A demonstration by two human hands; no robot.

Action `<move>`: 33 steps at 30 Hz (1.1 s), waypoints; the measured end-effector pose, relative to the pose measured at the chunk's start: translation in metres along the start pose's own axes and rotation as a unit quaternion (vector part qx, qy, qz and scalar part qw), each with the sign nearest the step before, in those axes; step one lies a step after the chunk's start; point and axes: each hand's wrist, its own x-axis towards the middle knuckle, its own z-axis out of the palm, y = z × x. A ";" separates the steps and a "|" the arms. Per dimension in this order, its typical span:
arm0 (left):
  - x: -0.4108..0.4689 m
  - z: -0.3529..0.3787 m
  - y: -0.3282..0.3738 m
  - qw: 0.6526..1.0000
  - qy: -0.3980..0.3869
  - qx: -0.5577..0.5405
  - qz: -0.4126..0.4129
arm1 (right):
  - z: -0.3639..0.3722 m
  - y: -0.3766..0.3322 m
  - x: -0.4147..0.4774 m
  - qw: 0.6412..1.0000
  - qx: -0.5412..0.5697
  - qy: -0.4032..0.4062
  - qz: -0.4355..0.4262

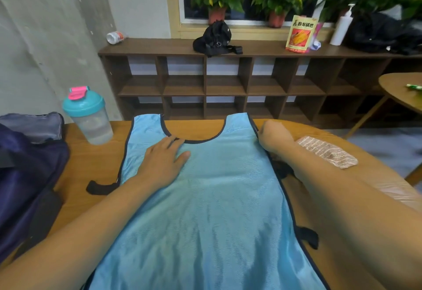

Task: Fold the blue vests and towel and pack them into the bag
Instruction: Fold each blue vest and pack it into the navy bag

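- The wooden tabletop [91, 164] carries everything in front of me.
- The blue vest [205, 198] lies flat and spread out on it, neck opening away from me.
- The dark blue bag [25, 175] sits at the left edge, just beside the vest.
- My left hand [164, 159] rests flat on the vest below the neckline, fingers straight and spread.
- My right hand [274, 135] is at the vest's right shoulder strap; its fingers are hidden, so I cannot tell whether it grips.
- A teal-lidded bottle [89, 118] stands between bag and vest.
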 end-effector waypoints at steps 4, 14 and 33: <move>-0.002 -0.002 0.002 1.000 0.003 0.001 0.003 | 0.004 -0.001 -0.004 1.000 -0.014 -0.010 -0.006; -0.004 -0.002 0.004 1.000 0.018 0.006 -0.010 | 0.009 0.001 -0.008 0.997 -0.076 0.023 -0.009; -0.144 -0.014 0.007 0.997 -0.055 -0.049 -0.004 | 0.044 -0.023 -0.216 0.970 0.017 -0.058 -0.237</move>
